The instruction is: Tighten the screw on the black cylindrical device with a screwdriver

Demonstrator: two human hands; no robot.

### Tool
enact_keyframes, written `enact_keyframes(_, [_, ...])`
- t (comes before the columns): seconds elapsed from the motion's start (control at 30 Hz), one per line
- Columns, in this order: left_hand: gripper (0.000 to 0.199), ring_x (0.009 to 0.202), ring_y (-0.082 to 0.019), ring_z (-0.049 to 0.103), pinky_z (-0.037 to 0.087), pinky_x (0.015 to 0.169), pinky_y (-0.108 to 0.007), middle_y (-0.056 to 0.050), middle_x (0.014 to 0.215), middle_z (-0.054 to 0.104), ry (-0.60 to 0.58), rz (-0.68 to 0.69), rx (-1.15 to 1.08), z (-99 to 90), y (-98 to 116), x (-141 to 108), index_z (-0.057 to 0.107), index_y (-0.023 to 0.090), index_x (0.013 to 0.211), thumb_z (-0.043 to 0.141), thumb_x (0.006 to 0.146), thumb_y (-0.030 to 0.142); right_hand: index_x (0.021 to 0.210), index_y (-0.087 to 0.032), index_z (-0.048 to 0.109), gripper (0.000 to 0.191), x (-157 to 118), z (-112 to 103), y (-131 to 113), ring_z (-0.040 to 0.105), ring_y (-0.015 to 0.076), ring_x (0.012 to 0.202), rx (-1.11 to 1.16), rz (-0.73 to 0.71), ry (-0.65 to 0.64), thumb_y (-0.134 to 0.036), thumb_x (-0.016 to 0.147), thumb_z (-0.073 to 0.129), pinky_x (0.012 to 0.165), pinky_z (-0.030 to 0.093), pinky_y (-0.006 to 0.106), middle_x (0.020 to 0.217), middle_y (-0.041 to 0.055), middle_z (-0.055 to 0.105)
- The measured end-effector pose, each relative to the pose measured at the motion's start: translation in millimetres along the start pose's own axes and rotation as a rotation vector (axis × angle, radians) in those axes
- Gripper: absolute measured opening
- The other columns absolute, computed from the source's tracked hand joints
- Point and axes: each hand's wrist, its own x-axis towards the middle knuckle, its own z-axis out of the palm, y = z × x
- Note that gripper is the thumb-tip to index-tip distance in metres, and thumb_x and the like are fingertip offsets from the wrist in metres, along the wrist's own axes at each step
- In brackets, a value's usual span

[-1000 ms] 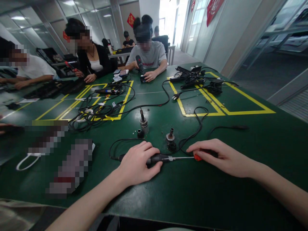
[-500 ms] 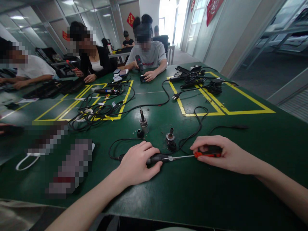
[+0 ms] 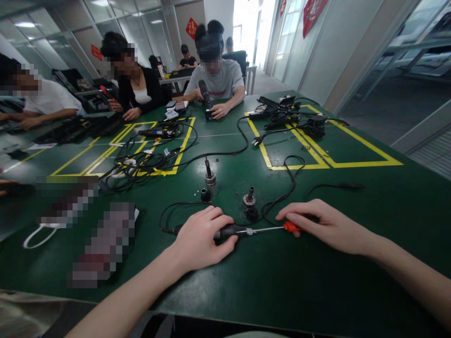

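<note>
Under my left hand (image 3: 206, 234) lies a dark, tube-shaped tool body (image 3: 230, 232) with a cord at its left end; my fingers and thumb are wrapped round it. My right hand (image 3: 319, 223) is closed on the red and black handle of a screwdriver (image 3: 269, 229), most of the handle hidden by the palm. Its thin metal shaft points left and its tip meets the right end of the tool body. Just behind stand a metal part with a short tube (image 3: 249, 199) and a black ring (image 3: 251, 214).
A taller metal motor-like part (image 3: 210, 180) and a small black collar (image 3: 205, 195) stand farther back. Tangled cables (image 3: 134, 164) lie left, more cables and tools (image 3: 285, 115) back right. Two blurred flat items (image 3: 109, 244) lie near my left forearm. Co-workers sit across the green table (image 3: 317, 291).
My right hand's fingers have shifted round the screwdriver handle, covering more of its black part. The left hand and the tool body have stayed in place.
</note>
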Motion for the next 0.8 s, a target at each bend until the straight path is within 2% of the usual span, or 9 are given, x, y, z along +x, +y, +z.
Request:
enact_keyframes(0.13, [0.018, 0.090, -0.022, 0.070, 0.059, 0.081, -0.035, -0.005, 0.098, 0.075, 0.009, 0.004, 0.000, 0.0, -0.2, 0.0, 0.077, 0.021, 0.109, 0.069, 0.098, 0.033, 0.107, -0.022, 0.083, 0.051, 0.3, -0.8, -2.5, 0.070, 0.0202, 0.065, 0.008, 0.009, -0.010, -0.067, 0.104, 0.059, 0.060, 0.055, 0.030, 0.077, 0.0054, 0.077])
enact_keyframes(0.23, [0.017, 0.091, -0.023, 0.071, 0.059, 0.081, -0.034, -0.005, 0.098, 0.075, 0.012, 0.010, 0.002, -0.1, -0.2, -0.1, 0.077, 0.022, 0.109, 0.070, 0.098, 0.032, 0.109, -0.020, 0.082, 0.047, -0.2, -0.8, -1.6, 0.066, 0.0187, 0.063, 0.039, -0.003, -0.014, -0.063, 0.102, 0.064, 0.058, 0.052, 0.029, 0.072, 0.0035, 0.073])
enact_keyframes(0.43, [0.018, 0.091, -0.023, 0.071, 0.058, 0.080, -0.034, -0.005, 0.098, 0.075, 0.018, 0.020, -0.006, 0.4, -0.4, -0.1, 0.077, 0.020, 0.110, 0.071, 0.098, 0.031, 0.108, -0.020, 0.083, 0.037, -1.1, 0.6, 0.5, 0.060, 0.0167, 0.062, 0.025, -0.010, -0.001, -0.054, 0.095, 0.074, 0.056, 0.050, 0.027, 0.075, 0.0022, 0.067])
enact_keyframes(0.53, [0.019, 0.091, -0.023, 0.071, 0.058, 0.080, -0.035, -0.005, 0.099, 0.075, 0.017, 0.019, -0.009, 0.7, -0.6, 0.2, 0.077, 0.020, 0.110, 0.070, 0.098, 0.031, 0.110, -0.022, 0.083, 0.034, -1.5, 1.7, 2.5, 0.064, 0.0185, 0.065, -0.017, -0.031, -0.001, -0.051, 0.098, 0.071, 0.059, 0.053, 0.029, 0.078, 0.0038, 0.071])
enact_keyframes(0.67, [0.019, 0.091, -0.023, 0.071, 0.058, 0.080, -0.035, -0.005, 0.099, 0.075, 0.006, 0.009, -0.003, 0.4, -0.4, 0.5, 0.077, 0.020, 0.110, 0.070, 0.097, 0.032, 0.111, -0.024, 0.083, 0.043, -1.7, 2.1, 3.1, 0.068, 0.0204, 0.065, 0.011, -0.027, -0.024, -0.057, 0.106, 0.055, 0.057, 0.052, 0.029, 0.079, 0.0053, 0.075])
enact_keyframes(0.8, [0.019, 0.091, -0.023, 0.071, 0.057, 0.079, -0.035, -0.005, 0.098, 0.074, 0.010, 0.012, -0.004, -0.1, -0.3, 0.0, 0.078, 0.019, 0.110, 0.070, 0.097, 0.032, 0.110, -0.022, 0.082, 0.040, -1.4, 1.4, -1.2, 0.065, 0.0190, 0.063, 0.013, 0.008, -0.034, -0.055, 0.103, 0.061, 0.057, 0.050, 0.028, 0.073, 0.0035, 0.072])
